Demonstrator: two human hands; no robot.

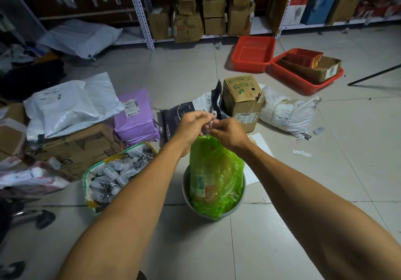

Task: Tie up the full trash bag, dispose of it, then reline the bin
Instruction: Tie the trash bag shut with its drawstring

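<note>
On the tiled floor (303, 171), near its middle, stands a grey bin (237, 209) with a green bag (214, 171) rising out of it. The bag's lower part sits inside the bin; its upper part is drawn up to a gathered neck above the rim. Both forearms reach forward from the bottom corners of the view and meet over the neck. The left hand (191, 125) is held knuckles up, wrist slightly bent, fingers curled and pinching a whitish strip (211, 119) that comes up from the top of the bag. The right hand (230, 133) sits just beside it, back of the hand upward, its fingers curled onto the same gathered top; the fingertips of the two hands are nearly touching. Whether the strip is a drawstring or twisted plastic cannot be told.

Left of the bin, just beside it, lies an open sack (115, 175) of small clear plastic pieces. Behind that are a flat carton (82, 147), a white mailer (71, 106) and a purple mailer (135, 119). Beyond the hands lies a dark pouch (184, 110), and beside it a Fruits box (243, 99) with a white sack (288, 112) to its right. Two red baskets (252, 54) lie farther back, toward the shelving (217, 8) along the far edge of the floor, which carries cartons.
</note>
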